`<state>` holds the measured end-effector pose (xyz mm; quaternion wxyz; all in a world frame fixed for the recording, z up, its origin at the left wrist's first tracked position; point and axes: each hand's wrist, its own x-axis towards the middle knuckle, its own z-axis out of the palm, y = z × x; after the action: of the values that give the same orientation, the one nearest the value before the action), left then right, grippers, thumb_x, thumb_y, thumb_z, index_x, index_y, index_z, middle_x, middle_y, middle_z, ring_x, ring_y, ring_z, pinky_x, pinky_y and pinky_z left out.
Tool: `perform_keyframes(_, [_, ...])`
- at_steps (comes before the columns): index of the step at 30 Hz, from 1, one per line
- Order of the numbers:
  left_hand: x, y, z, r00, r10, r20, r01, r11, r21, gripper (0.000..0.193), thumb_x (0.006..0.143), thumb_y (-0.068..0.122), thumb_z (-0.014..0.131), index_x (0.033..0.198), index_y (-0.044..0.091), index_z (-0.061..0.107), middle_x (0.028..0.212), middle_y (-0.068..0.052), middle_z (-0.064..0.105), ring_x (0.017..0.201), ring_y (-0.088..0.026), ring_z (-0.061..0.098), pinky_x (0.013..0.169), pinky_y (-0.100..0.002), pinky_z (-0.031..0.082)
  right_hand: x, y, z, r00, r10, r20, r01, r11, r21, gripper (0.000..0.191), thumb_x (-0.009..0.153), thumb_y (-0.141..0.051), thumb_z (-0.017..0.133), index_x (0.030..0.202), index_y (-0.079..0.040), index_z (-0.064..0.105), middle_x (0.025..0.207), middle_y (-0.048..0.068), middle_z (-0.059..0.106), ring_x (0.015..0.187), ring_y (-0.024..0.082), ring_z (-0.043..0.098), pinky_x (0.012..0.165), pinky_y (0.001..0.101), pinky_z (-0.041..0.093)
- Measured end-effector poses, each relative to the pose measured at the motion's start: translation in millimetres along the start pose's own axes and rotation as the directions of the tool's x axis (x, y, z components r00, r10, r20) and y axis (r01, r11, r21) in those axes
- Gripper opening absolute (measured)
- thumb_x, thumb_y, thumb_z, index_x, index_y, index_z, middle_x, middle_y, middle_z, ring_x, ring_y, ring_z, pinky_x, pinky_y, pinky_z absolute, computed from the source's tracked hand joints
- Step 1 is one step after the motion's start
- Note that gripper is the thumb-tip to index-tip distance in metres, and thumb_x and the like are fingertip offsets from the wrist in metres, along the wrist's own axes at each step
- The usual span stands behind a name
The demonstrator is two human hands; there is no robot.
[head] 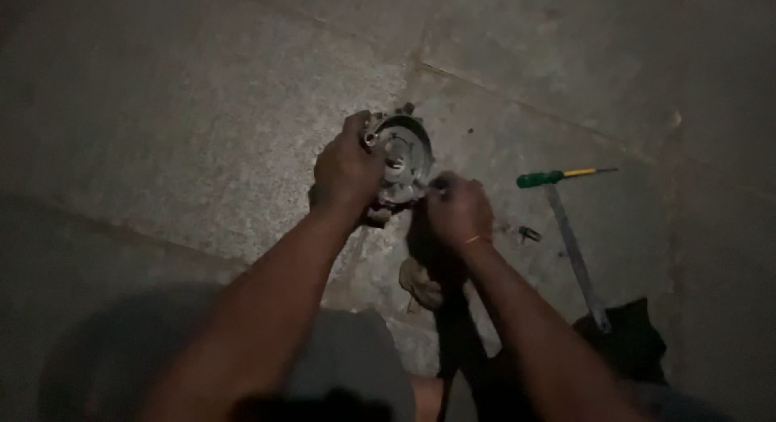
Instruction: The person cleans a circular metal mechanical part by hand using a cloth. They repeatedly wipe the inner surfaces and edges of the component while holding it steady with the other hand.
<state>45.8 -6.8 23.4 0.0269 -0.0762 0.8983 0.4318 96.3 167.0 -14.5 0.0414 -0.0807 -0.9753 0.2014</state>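
The stone floor (202,131) filled the view, dim and speckled, with joint lines running diagonally across its upper right part. The person's two bare forearms reached forward from the lower edge of the view and met near the centre. A dark cloth (626,341) lay on the floor at the lower right, beside the right forearm. A long flat metal bar (575,256) lay to the right of the hands, running from just below the screwdriver down to the edge of the dark cloth. The round metal assembly (402,159), a circular housing with a dark rim and a pale hub at its middle, rested on the floor just above centre, between the two hands. The left hand (346,170) was clenched over the left side of the assembly, with its fingers curled at the rim. The right hand (458,209) was closed at the lower right edge of the assembly; what it gripped could not be made out in the low light. A thin band (477,240) circled the right wrist. A crumpled pale rag (420,283) lay on the floor below the assembly, between the forearms. A screwdriver (562,176) with a green handle and a yellow shank lay well to the right of the assembly, untouched. A small dark part (529,234) lay on the floor near the right hand, between it and the metal bar.
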Motion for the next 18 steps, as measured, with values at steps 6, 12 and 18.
perform_keyframes(6, [-3.0, 15.0, -11.1, 0.992, -0.092, 0.085, 0.090, 0.996, 0.023, 0.056, 0.092, 0.027, 0.064, 0.146, 0.021, 0.051, 0.125, -0.016, 0.069, 0.116, -0.038, 0.065, 0.096, -0.049, 0.049, -1.9, 1.8, -1.2, 0.980, -0.146, 0.138, 0.135, 0.987, 0.086, 0.031, 0.088, -0.027, 0.069, 0.113, -0.009, 0.072, 0.099, 0.021, 0.075, 0.088, 0.041, 0.070, 0.077, 0.0517, 0.055])
perform_keyframes(12, [-0.4, 6.0, -0.3, 0.997, 0.080, -0.017, -0.080, 0.997, -0.017, 0.058, 0.086, 0.023, 0.067, 0.142, 0.021, 0.055, 0.122, -0.015, 0.072, 0.112, -0.036, 0.068, 0.096, -0.046, 0.052, 35.3, 16.4, -17.3, 0.993, -0.014, 0.120, 0.016, 1.000, -0.022, 0.029, 0.092, -0.031, 0.069, 0.108, -0.007, 0.075, 0.105, 0.022, 0.074, 0.098, 0.042, 0.070, 0.084, 0.0510, 0.055])
perform_keyframes(18, [21.8, 5.9, 5.1, 0.988, 0.135, 0.079, -0.141, 0.987, 0.071, 0.058, 0.085, 0.030, 0.074, 0.139, 0.019, 0.055, 0.119, -0.016, 0.071, 0.110, -0.038, 0.067, 0.092, -0.049, 0.051, 35.9, 16.1, -13.5, 0.966, -0.048, 0.255, 0.064, 0.996, -0.057, 0.033, 0.086, -0.029, 0.069, 0.112, -0.009, 0.075, 0.109, 0.023, 0.072, 0.102, 0.044, 0.067, 0.086, 0.0521, 0.053])
